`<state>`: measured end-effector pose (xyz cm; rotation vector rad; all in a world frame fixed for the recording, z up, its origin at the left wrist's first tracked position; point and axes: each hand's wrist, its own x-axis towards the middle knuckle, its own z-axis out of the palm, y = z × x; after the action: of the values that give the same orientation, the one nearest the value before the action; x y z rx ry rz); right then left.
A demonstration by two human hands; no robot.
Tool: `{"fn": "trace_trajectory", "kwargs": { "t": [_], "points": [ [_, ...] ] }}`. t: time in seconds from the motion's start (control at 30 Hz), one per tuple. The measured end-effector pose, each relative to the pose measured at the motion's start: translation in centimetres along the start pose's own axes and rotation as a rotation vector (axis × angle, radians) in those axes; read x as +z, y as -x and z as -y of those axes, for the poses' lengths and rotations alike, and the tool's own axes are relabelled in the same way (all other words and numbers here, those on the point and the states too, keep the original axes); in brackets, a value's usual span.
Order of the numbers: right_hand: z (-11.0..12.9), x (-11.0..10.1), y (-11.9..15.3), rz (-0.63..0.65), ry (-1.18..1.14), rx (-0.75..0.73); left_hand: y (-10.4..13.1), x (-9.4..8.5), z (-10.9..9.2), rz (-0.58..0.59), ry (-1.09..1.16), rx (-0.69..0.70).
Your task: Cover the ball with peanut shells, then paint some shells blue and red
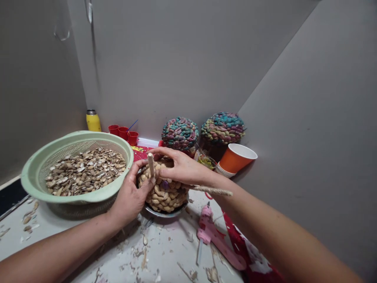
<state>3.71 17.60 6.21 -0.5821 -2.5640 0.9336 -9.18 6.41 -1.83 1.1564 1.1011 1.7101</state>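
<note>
A ball covered in tan shells sits in a small metal dish at the middle of the table. My left hand cups the ball's left side and pinches a short wooden stick that stands upright against it. My right hand lies over the top of the ball, fingers pressed on the shells. A twine-wrapped rod juts out to the right from under my right wrist.
A green colander full of shells stands at left. A pink glue gun lies on the table near a red cloth. An orange paper cup, two painted shell balls, red cups and a yellow bottle line the back.
</note>
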Motion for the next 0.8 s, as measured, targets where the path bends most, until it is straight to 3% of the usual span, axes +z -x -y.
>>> {"fn": "trace_trajectory", "kwargs": {
  "t": [0.8],
  "points": [
    [0.08,-0.11,0.18,0.005,0.005,-0.024,-0.02,0.04,-0.42,-0.03,-0.052,-0.032]
  ]
}}
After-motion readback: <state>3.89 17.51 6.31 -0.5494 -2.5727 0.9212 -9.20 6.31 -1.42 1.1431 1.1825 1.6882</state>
